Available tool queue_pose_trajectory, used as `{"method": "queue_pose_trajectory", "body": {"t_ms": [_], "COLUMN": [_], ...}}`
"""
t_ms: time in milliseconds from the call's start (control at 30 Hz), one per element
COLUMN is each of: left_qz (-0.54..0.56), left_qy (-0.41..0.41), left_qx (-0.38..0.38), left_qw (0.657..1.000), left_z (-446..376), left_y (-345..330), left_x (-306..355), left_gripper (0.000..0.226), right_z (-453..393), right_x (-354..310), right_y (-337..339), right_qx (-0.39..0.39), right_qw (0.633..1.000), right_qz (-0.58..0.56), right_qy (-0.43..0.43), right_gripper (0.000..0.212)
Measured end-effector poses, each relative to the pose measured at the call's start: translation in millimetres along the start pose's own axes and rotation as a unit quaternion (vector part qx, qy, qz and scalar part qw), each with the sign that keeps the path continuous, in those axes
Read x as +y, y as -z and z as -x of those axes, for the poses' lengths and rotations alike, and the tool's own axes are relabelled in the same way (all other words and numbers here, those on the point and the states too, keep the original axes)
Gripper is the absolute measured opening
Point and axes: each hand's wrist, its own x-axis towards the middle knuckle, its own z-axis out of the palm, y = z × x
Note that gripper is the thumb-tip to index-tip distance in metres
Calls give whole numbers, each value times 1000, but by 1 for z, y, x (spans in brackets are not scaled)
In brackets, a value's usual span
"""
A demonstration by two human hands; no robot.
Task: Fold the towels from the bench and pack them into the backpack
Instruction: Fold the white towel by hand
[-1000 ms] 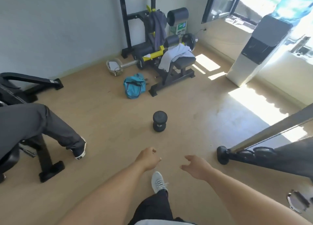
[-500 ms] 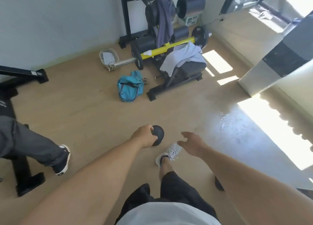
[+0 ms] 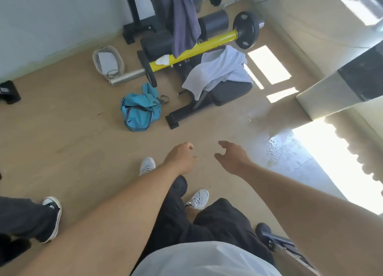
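A pale grey-blue towel (image 3: 219,69) lies crumpled over the black padded bench (image 3: 228,95) ahead of me. A darker grey-purple towel (image 3: 184,20) hangs from the machine behind it. The teal backpack (image 3: 139,110) slumps on the wooden floor left of the bench's foot. My left hand (image 3: 181,157) and my right hand (image 3: 232,157) reach forward side by side over the floor, well short of bench and backpack. Both hold nothing; the fingers are loosely curled.
A yellow bar with a black weight plate (image 3: 247,32) crosses behind the bench. A beige belt (image 3: 107,62) lies on the floor at the left. A black dumbbell (image 3: 179,185) sits by my feet. Another person's leg and shoe (image 3: 50,217) are at lower left. A white appliance (image 3: 339,89) stands at right.
I have walked closer to the bench; it and the backpack loom larger. The dumbbell has passed from ahead of my hands to beneath my left forearm. Both hands stay empty.
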Motion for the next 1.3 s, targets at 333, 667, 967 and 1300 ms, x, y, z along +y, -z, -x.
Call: {"method": "queue_pose_trajectory", "body": {"t_ms": [333,667,967,1300], "left_qz": [-19,18,-113,-174], "left_qy": [-24,-173,-351,-397], "left_qx": [-51,77,315,415], "left_qw": [998,982,875,800], "left_z": [-144,-359,-560,-585], "left_y": [70,88,39,16], "left_x": [25,76,111,96], "left_gripper": [47,50,62,53], "right_z": [-133,-347,-560,-575], "right_x": [-45,-54,23,38], "right_y": [36,66,66,48], "right_qx": [32,190,402,509], "right_qw": [991,957,901,830], "right_qz": [-102,-217,-129,-187], "right_qy": [-77,-25,105,126], "right_gripper": [62,58,44,52]}}
